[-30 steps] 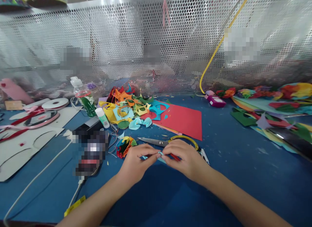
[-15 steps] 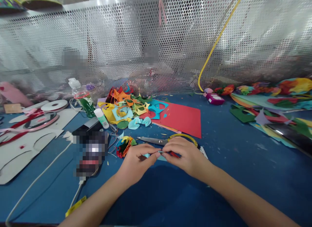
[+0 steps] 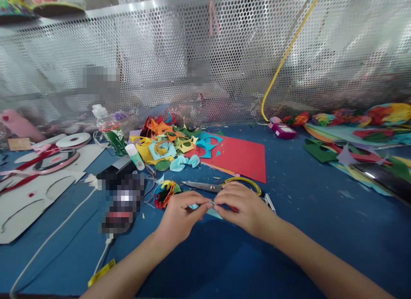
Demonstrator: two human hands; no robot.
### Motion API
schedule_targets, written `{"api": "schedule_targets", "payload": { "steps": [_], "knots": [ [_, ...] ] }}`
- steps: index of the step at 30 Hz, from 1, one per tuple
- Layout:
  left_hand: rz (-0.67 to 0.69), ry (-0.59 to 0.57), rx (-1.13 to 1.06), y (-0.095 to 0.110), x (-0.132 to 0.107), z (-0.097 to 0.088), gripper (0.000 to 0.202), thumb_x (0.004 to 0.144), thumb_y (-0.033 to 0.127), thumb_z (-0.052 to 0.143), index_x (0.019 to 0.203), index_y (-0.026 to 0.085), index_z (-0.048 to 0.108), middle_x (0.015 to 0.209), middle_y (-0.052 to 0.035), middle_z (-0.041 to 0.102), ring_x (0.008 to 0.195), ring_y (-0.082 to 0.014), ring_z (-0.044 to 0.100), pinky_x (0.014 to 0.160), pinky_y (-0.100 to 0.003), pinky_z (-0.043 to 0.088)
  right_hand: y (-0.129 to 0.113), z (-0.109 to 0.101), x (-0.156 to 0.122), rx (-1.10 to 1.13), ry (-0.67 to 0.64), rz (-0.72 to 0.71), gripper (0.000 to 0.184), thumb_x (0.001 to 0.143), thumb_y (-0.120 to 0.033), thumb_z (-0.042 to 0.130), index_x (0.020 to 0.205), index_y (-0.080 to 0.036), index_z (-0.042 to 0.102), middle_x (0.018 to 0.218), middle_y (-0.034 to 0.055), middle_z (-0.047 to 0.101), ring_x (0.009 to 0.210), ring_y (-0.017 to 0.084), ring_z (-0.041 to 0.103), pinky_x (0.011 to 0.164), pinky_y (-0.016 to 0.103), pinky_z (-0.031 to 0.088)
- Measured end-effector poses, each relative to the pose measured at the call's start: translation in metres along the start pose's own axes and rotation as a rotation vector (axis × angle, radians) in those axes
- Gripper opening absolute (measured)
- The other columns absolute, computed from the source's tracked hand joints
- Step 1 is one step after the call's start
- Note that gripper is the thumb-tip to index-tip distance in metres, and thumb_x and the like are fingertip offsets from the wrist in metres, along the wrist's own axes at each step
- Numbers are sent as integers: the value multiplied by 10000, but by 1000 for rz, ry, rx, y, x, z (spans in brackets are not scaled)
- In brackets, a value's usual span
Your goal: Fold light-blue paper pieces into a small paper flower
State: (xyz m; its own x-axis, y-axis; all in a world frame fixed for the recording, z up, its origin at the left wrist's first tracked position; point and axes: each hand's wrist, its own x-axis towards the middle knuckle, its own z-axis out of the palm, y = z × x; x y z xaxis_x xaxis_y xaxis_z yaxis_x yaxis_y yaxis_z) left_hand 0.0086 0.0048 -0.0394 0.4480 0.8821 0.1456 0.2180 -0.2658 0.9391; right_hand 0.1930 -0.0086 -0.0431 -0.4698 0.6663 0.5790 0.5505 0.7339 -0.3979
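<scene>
Over the near middle of the blue table, my left hand [image 3: 181,215] and my right hand [image 3: 245,207] meet at the fingertips. Both pinch a small light-blue piece of paper [image 3: 211,202], mostly covered by the fingers. Just below it, more light-blue paper [image 3: 214,213] shows, partly hidden by my hands. Scissors [image 3: 204,186] with a yellow handle lie open-bladed right behind my hands, blades pointing left. Left of my left hand sits a multicoloured ruffled paper ball [image 3: 165,193].
Cut paper scraps [image 3: 167,134] and red card sheets [image 3: 244,155] lie farther back. A glue stick [image 3: 135,156], bottle [image 3: 112,134] and blurred phone [image 3: 123,202] with a white cable stand left. Coloured papers [image 3: 349,151] and a purple box [image 3: 283,130] are right. A perforated metal panel [image 3: 154,67] closes the back.
My fingertips have shifted slightly, and more of the light-blue paper shows between them. The whole view has moved a little; the table items stay in place.
</scene>
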Motion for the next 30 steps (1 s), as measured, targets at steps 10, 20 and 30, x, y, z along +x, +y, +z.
{"api": "schedule_targets", "payload": {
  "steps": [10,20,30],
  "knots": [
    [-29,105,-9,-1,2,-2,145,730,286,643,721,151,698,739,-50,637,543,-103,549,470,-189,481,-6,-3,1,77,105,129,90,801,-166,547,759,-206,616,716,8,658,714,163,590,739,330,442],
    [-33,80,132,7,1,-3,150,710,267,655,622,148,633,636,-20,626,557,-104,549,478,-168,411,-5,-3,2,91,1,56,84,856,-188,517,820,-208,590,788,-8,666,756,146,581,829,339,389],
    [-156,39,23,-3,1,0,212,736,335,624,867,170,634,711,-14,659,531,-106,565,445,-177,483,-6,-2,1,91,-24,155,113,861,-199,485,794,-202,576,760,7,638,742,153,560,806,347,397]
  ]
}}
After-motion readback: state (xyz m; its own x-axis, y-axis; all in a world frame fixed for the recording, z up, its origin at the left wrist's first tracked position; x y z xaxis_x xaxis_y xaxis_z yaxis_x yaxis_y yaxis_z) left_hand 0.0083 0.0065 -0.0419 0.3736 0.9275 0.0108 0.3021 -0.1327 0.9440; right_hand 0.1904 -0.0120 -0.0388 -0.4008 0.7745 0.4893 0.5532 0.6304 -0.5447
